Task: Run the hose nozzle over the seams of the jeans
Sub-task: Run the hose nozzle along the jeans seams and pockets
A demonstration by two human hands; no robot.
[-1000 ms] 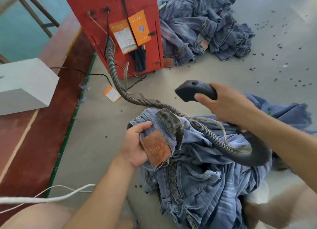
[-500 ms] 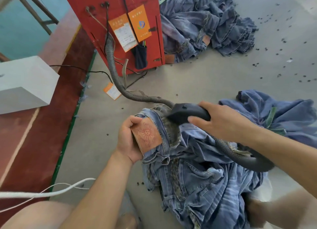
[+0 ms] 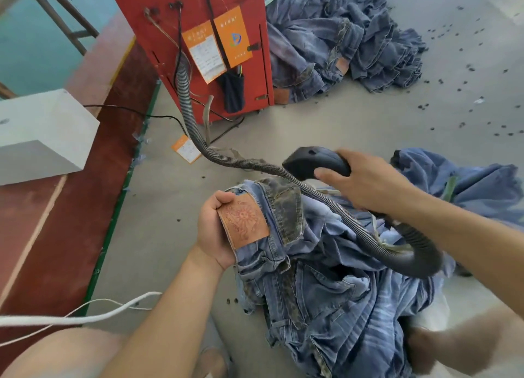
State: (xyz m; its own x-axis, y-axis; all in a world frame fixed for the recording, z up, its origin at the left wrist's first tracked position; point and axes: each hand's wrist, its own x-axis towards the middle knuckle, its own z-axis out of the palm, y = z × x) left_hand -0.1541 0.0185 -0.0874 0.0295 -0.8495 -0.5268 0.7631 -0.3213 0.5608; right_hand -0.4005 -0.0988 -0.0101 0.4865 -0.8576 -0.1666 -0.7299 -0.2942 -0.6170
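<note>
The person appears to be between passes: the hose nozzle (image 3: 314,162) is lifted clear of the denim, right of the frame's centre, and not touching any seam. The jeans (image 3: 326,287) lie bunched on the floor in the lower middle of the frame, with the waistband end raised toward the centre.

The left hand (image 3: 217,233) grips that waistband at the brown leather patch (image 3: 243,221), fingers curled round the edge of the fabric with the thumb over the top, holding the band up and turned so its stitched edge faces upward. The right hand (image 3: 365,185) is wrapped round the black handle of the nozzle, fingers closed over it, the nozzle's mouth pointing toward the left of the frame. The ribbed hose (image 3: 198,139) runs from the red cabinet (image 3: 198,6) at the upper centre, crosses just above the waistband, and loops under the right forearm at the right edge.

The next move, by the look of it, calls for lowering the nozzle onto the waistband seam beside the patch and drawing it along the stitching while the left hand keeps the band taut. The loop of hose lying across the denim could drag on the fabric.
</note>
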